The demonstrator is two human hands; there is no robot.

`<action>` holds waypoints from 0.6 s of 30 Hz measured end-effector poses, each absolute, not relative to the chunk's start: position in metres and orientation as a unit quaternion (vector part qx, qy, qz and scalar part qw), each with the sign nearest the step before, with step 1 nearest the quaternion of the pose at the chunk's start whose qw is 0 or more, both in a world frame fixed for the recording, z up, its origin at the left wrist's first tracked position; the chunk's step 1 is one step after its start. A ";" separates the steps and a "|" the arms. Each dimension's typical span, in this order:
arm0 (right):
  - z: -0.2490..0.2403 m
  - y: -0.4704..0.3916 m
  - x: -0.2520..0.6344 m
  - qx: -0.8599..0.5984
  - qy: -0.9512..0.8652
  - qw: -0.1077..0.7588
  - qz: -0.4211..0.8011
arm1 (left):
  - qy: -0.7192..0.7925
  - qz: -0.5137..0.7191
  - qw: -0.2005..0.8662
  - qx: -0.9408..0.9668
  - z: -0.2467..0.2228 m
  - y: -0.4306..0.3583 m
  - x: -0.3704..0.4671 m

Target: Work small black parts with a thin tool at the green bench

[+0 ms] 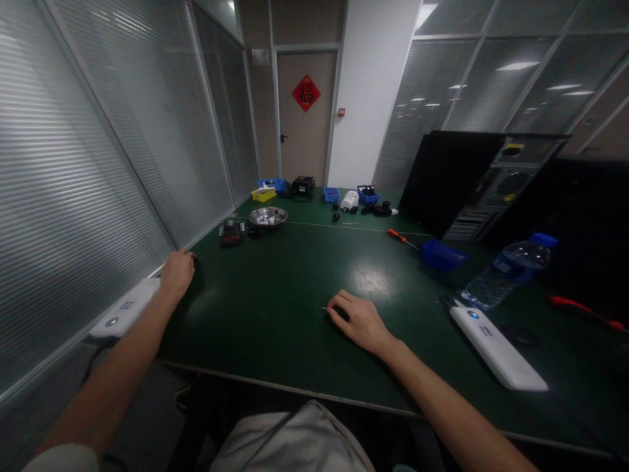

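Note:
My right hand rests low over the green tabletop. Its thumb and forefinger are pinched on a small, thin, light-coloured piece, too small to name, whose tip sticks out to the left. My left hand is at the table's left edge with its fingers curled. Something small and dark shows at those fingertips, but I cannot make it out. Close to the left forearm is a white box-shaped device, partly hidden by the arm.
A metal dish stands beyond my hands, beside a dark box. To the right are a screwdriver, a blue bin, a water bottle, a white power-bank-like device and a computer case. Small bins line the back.

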State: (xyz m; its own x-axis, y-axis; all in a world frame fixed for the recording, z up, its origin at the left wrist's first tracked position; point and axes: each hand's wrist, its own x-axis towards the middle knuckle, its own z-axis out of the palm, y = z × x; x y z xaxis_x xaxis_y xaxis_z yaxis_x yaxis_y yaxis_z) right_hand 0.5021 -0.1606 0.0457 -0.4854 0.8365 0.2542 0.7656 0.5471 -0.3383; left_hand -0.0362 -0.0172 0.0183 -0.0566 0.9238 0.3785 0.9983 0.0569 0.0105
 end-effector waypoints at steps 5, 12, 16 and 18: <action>0.045 -0.160 0.502 -0.467 -0.857 0.197 0.090 | -0.710 -0.147 0.149 -0.672 0.018 -0.019 -0.036; 0.044 -0.160 0.502 -0.466 -0.858 0.200 0.084 | -0.723 -0.128 0.135 -0.666 0.024 -0.023 -0.031; 0.044 -0.160 0.503 -0.464 -0.858 0.203 0.084 | -0.725 -0.128 0.137 -0.662 0.024 -0.025 -0.027; 0.044 -0.160 0.503 -0.465 -0.858 0.203 0.086 | -0.725 -0.124 0.146 -0.661 0.023 -0.026 -0.026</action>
State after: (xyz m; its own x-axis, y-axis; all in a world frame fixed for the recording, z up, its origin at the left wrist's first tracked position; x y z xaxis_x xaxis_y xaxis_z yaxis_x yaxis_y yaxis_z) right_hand 0.5025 -0.1605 0.0442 -0.4856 0.8318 0.2689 0.7620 0.5535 -0.3362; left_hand -0.0256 -0.0264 0.0235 -0.0823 0.9229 0.3761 0.9955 0.0939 -0.0127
